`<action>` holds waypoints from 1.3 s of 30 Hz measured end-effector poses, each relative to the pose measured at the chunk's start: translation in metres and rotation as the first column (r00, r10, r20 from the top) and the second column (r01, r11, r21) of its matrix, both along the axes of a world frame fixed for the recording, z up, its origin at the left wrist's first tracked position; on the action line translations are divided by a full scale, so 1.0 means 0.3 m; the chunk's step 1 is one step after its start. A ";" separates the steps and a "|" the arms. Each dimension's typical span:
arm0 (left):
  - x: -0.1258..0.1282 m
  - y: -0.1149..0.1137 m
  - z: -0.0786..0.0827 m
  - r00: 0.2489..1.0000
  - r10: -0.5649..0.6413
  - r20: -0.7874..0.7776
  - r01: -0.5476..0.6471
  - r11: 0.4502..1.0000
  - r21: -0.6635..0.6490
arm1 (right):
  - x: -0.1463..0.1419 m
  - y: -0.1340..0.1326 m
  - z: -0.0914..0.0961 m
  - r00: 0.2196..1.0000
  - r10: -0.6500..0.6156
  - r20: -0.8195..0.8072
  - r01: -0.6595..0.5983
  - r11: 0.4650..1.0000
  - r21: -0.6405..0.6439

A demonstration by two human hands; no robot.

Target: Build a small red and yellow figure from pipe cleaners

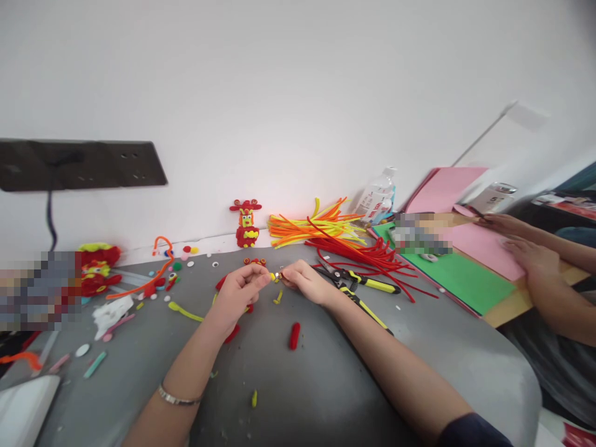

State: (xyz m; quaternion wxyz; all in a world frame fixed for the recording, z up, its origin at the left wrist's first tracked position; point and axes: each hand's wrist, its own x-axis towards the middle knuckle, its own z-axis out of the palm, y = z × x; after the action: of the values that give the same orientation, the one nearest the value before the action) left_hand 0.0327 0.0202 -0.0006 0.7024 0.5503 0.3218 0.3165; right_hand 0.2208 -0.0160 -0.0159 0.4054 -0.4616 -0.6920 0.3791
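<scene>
Above the grey table, my left hand (241,290) pinches a small yellow piece (272,277) between thumb and finger. Close beside it, the fingers of my right hand (303,279) are closed at a tiny whitish bit, too small to name. Just below the fingertips lies a short yellow pipe-cleaner piece (278,297). A red fuzzy piece (295,336) rests nearer to me. More red parts are partly hidden behind my left hand. Behind the hands, a red and yellow pipe-cleaner figure (246,225) with googly eyes stands against the wall.
Yellow-orange pipe cleaners (307,230) and red ones (367,254) lie behind my right hand. Yellow-black pliers (372,283) rest beside my right forearm. A plastic bottle (376,195) stands by the wall. At right, another person's hands (531,256) are on pink paper (479,251).
</scene>
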 end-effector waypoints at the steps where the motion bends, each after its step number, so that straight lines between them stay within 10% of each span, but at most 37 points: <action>1: 0.000 0.000 0.000 1.000 0.005 0.000 -0.005 1.000 -0.001 | 0.000 0.000 0.001 1.000 0.006 0.003 -0.006 1.000 -0.004; 9: -0.005 0.005 -0.012 1.000 0.011 0.016 -0.011 1.000 0.003 | -0.005 0.000 0.003 1.000 0.012 0.010 -0.012 1.000 -0.022; 13: -0.006 0.008 -0.015 1.000 0.016 0.025 -0.016 1.000 -0.009 | 0.011 0.021 -0.010 0.974 -0.227 -0.017 0.227 0.973 0.029; 19: -0.006 0.009 -0.022 0.999 0.040 0.018 -0.040 0.999 -0.017 | 0.071 0.041 -0.031 0.810 -0.581 0.080 0.571 0.812 0.121; 29: 0.003 0.009 -0.030 0.997 0.070 0.036 -0.069 0.997 -0.036 | 0.078 0.033 -0.050 0.519 -0.644 0.562 0.574 0.750 0.329; 33: 0.006 0.005 -0.034 0.996 0.089 0.029 -0.088 0.996 -0.024 | 0.050 0.018 -0.009 0.667 -0.636 0.388 0.532 0.771 0.349; 36: 0.005 0.007 -0.037 0.995 0.089 0.035 -0.089 0.996 -0.016 | 0.014 -0.001 0.025 0.885 -0.404 0.230 0.317 0.887 0.336; 39: 0.006 0.009 -0.035 0.996 0.075 0.042 -0.074 0.997 -0.013 | -0.017 -0.018 0.038 0.932 -0.252 0.259 0.138 0.911 0.389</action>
State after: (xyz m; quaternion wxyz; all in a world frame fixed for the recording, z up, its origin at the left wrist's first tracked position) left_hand 0.0345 0.0227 -0.0110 0.7000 0.5270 0.3291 0.3522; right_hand 0.2156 -0.0214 -0.0044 0.4088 -0.4985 -0.7541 0.1259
